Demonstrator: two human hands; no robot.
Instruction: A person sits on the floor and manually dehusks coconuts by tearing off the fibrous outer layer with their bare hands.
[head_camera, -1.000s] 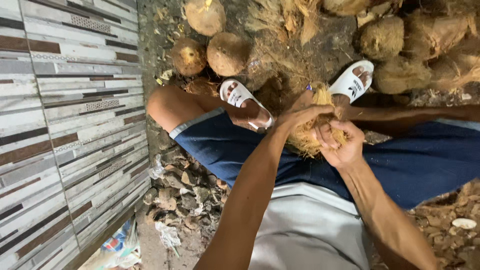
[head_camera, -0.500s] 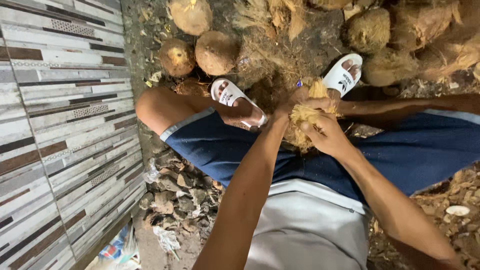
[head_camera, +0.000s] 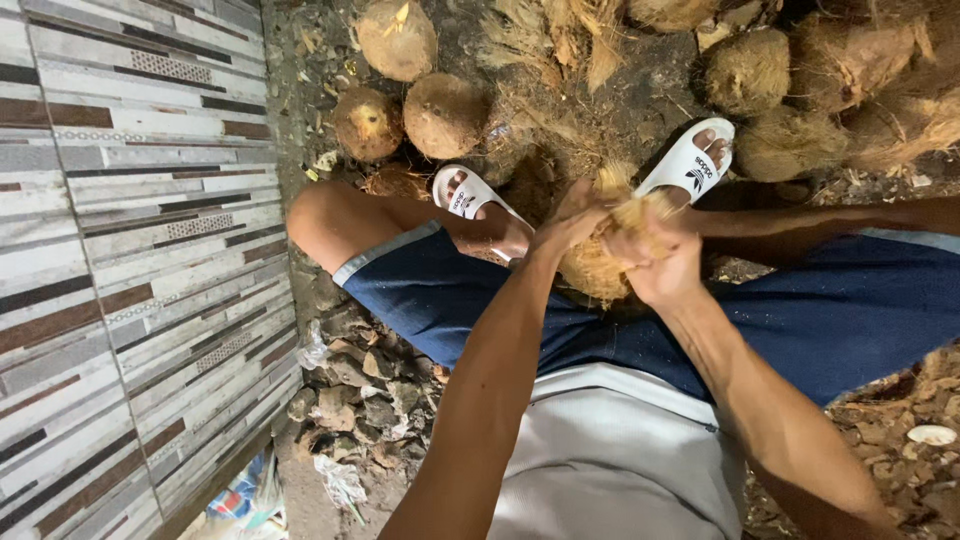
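tan husk (head_camera: 600, 270), blue shorts (head_camera: 440, 295) (white slides (head_camera: 690, 165))

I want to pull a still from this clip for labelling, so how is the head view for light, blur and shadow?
Head view: lit hard from near the camera, so the arms, left hand, right hand and husked coconut are bright; the ground beyond the sandals falls into shadow. The hands look slightly soft; the tiled wall is sharp, its lines slanted.

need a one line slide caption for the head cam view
Seated person grips a fibrous coconut with left hand and right hand, husked coconuts on the ground beyond white slide sandals.
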